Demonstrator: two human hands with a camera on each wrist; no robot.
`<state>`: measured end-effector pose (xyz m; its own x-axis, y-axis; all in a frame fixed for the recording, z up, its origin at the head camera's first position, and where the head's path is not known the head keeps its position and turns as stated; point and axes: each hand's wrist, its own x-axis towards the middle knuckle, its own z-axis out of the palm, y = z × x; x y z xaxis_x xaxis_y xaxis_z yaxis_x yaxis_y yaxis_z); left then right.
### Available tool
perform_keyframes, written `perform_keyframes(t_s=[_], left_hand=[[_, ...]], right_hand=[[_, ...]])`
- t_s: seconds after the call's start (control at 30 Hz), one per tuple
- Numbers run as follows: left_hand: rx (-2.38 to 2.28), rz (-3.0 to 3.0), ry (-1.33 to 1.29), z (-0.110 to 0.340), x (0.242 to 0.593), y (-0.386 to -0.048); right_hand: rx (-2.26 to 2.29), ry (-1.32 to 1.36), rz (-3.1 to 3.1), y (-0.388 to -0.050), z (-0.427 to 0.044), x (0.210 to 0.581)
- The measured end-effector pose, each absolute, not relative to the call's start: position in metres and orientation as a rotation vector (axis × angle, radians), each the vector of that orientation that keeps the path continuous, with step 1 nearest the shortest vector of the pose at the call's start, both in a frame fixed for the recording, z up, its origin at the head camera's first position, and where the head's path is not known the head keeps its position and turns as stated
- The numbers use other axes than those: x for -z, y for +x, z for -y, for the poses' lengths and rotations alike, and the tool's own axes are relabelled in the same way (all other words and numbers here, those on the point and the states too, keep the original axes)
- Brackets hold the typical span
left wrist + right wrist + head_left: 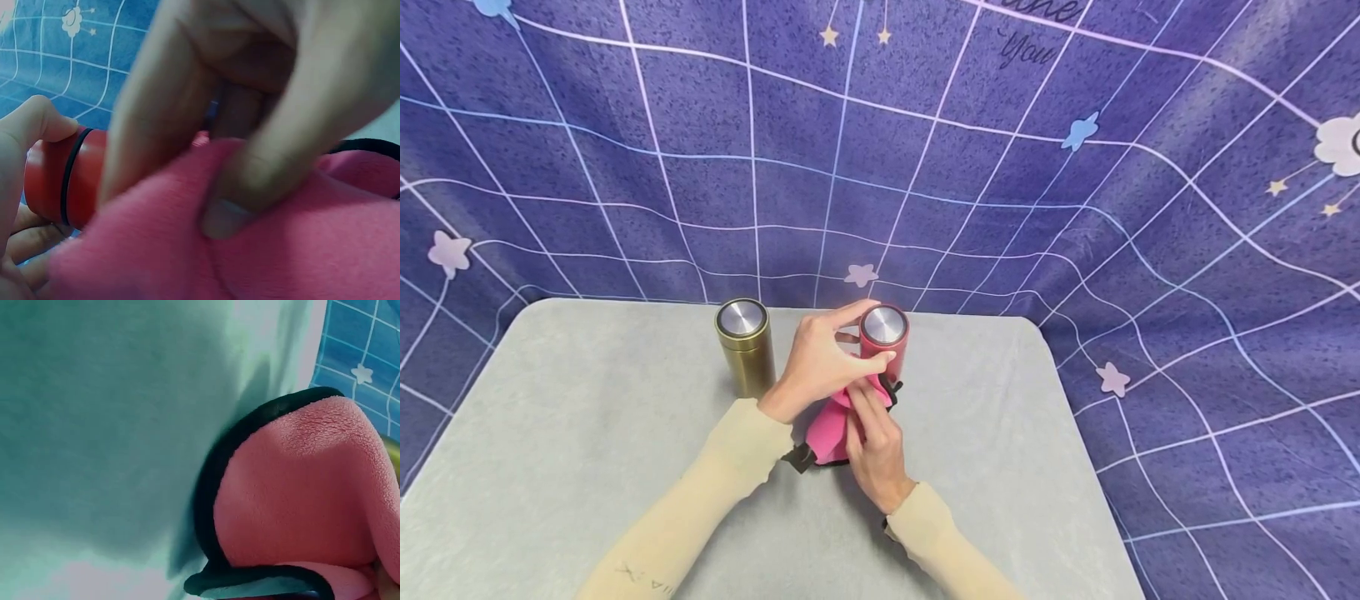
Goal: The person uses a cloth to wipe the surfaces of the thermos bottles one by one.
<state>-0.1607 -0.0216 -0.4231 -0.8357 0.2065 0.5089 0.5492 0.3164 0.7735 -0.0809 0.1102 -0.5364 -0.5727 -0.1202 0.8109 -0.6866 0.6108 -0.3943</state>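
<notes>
Red vacuum flask [49, 178] was gripped near its lid [883, 324] by left hand [820, 357]. Pink fleece cloth [829, 432] was pinched by right hand [877, 454], fingers [867, 407] angled forward.

Fuzzy pink cloth [831, 431], glossy red bottle [897, 364]

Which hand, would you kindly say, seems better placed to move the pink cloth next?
Probably the right hand: it pinches the pink cloth, whereas the left hand is occupied gripping the red flask near its top.
</notes>
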Motion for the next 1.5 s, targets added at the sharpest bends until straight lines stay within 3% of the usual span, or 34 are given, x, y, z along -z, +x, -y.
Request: perform_keyframes(t_s=[0.37, 1.03, 1.5], left_hand=[[1.470, 2.293, -0.666, 0.024, 0.427, -0.160], [1.601, 2.387, -0.583, 0.027, 0.433, -0.160], [1.615, 2.354, -0.542, 0.033, 0.434, -0.157]], right_hand=[[-0.920, 0.677, 1.991, -0.080, -0.110, 0.517], [-1.142, 0.749, 1.961, -0.064, -0.127, 0.521], [-1.346, 0.475, 1.882, -0.064, -0.165, 0.498]])
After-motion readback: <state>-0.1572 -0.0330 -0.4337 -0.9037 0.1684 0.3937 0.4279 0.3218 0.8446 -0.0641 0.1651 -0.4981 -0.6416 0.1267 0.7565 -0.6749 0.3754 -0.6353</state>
